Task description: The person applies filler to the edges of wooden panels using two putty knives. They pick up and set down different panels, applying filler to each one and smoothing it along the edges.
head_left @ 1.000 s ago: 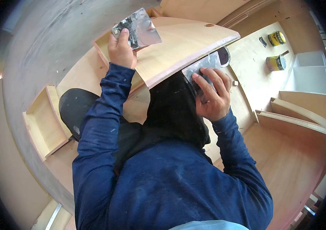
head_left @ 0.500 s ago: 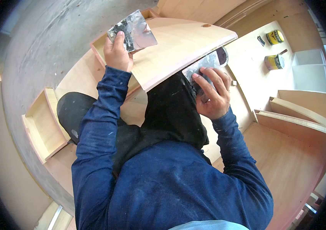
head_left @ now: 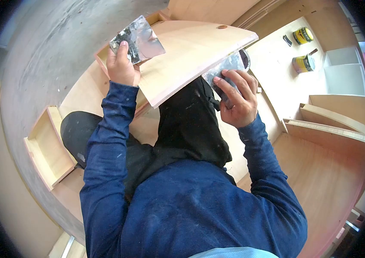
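My left hand grips a square metal putty plate smeared with dark and pale filler, its thumb on top. In my right hand is a flat metal putty scraper, fingers spread across its face. The scraper's upper part lies at the near edge of a pale wooden panel; whether it touches is hard to tell. That panel, part of a drawer-like box, rests over my legs, and whitish filler runs along its edge. Behind the scraper, a round dark-filled container is partly hidden.
Two yellow-and-black cans stand on a white board at upper right, one with a handle sticking out. A small black piece lies nearby. An open wooden drawer sits at left. Wooden partitions rise at right.
My left hand and its plate have shifted slightly left and down. The scraper has tilted more upright along the panel's edge. The whole view has shifted a little.
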The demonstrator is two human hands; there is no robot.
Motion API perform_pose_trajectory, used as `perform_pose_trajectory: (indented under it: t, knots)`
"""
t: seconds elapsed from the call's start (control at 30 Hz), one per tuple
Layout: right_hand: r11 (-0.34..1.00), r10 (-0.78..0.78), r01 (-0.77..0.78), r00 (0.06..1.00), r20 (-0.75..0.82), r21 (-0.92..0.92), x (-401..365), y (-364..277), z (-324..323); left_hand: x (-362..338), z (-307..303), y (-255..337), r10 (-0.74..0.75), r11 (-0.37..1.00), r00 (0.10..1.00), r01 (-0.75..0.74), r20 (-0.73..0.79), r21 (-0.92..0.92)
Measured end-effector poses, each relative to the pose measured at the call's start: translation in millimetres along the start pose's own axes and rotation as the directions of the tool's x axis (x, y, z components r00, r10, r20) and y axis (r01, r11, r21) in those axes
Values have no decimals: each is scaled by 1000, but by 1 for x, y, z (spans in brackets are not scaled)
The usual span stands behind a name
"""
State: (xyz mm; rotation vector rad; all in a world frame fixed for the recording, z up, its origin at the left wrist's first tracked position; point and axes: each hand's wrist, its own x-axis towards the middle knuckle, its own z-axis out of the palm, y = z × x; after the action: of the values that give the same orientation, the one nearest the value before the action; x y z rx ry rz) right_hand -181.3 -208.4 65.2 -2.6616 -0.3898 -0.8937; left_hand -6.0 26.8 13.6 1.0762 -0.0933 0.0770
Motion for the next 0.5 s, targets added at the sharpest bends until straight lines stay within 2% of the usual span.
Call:
perform_pose_trajectory:
  t: [0.07,0.17,0.23,0.3,0.33,0.4,0.5]
  knots:
    - [1000,3,-3,1000,14,-12,-1,2,-4,-1,8,8,-134,981,988,122,-73,-149]
    - [1000,-2,1,999,-45,-26,1,9,-3,-3,10,13,-131,990,986,123,-103,-73]
    - [999,-6,4,998,-63,-38,2,16,-1,2,1,5,-134,988,987,126,-84,-87]
    - [999,-9,6,998,-63,-44,3,18,0,4,-6,0,-70,997,998,70,4,-29]
    - [1000,-1,0,999,-50,-32,4,19,0,3,-4,1,-69,997,998,69,3,-28]
    - [1000,4,-4,999,-37,-16,5,20,1,1,1,6,-153,976,988,147,-27,-161]
    - [1000,19,-19,1000,3,-1,3,19,-5,8,-6,-4,-127,982,990,118,-53,-145]
